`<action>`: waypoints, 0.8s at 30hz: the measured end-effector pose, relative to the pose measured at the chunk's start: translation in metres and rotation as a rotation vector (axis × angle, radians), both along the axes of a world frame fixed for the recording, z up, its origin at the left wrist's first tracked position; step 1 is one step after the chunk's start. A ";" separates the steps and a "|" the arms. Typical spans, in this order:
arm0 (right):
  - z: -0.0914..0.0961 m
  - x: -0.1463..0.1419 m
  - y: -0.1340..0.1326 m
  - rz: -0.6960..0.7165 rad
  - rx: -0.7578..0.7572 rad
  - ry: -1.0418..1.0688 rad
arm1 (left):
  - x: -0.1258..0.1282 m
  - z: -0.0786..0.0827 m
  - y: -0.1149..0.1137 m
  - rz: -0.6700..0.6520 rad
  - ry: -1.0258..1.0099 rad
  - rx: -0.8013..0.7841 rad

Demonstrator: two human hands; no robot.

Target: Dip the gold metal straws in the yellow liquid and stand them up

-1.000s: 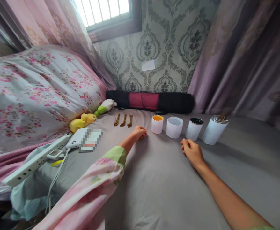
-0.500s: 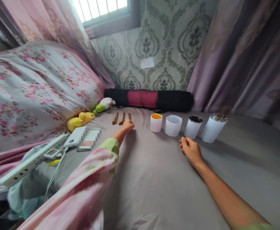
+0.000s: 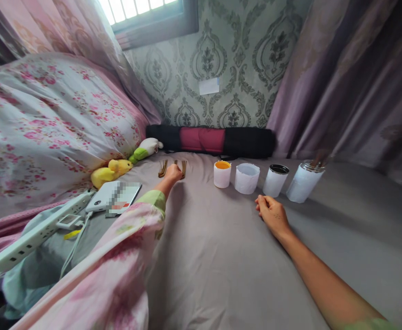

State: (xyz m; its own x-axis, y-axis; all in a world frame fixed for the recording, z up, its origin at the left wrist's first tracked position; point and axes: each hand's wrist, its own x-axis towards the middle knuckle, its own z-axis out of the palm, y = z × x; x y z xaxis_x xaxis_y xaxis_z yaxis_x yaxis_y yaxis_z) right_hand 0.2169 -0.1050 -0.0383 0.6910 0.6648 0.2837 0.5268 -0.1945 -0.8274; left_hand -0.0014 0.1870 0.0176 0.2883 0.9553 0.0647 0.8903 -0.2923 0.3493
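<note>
My left hand (image 3: 173, 173) reaches out over the grey sheet, closed, with its fingertips turned away from me. It partly covers the middle bundle of thin brown sticks (image 3: 176, 162); whether it grips them is hidden. A left bundle of sticks (image 3: 162, 168) and a right bundle of sticks (image 3: 184, 169) lie on either side of it. My right hand (image 3: 271, 213) rests on the sheet with curled fingers and nothing visible in them. It is nearest to a white-wrapped can with a dark rim (image 3: 275, 182).
Beyond my right hand stand a white cup with an orange inside (image 3: 222, 176), a wider white tub (image 3: 247, 181) and a white-wrapped jar (image 3: 304, 185) holding sticks. Left are a yellow plush toy (image 3: 110, 173), a power bank (image 3: 105, 196) and a power strip (image 3: 43, 231). A black-and-red roll (image 3: 203, 139) lies along the wall.
My left hand has moved left from the right bundle of sticks to the middle one, uncovering the right bundle. My right hand stays in place. The view has shifted slightly.
</note>
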 end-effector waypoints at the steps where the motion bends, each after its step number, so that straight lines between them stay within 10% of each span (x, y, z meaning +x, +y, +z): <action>1: 0.001 0.000 0.000 -0.002 -0.003 0.005 | 0.000 0.000 0.001 0.001 -0.002 0.004; 24: -0.002 -0.001 0.001 0.018 -0.014 0.029 | 0.007 -0.012 0.012 -0.021 0.036 0.011</action>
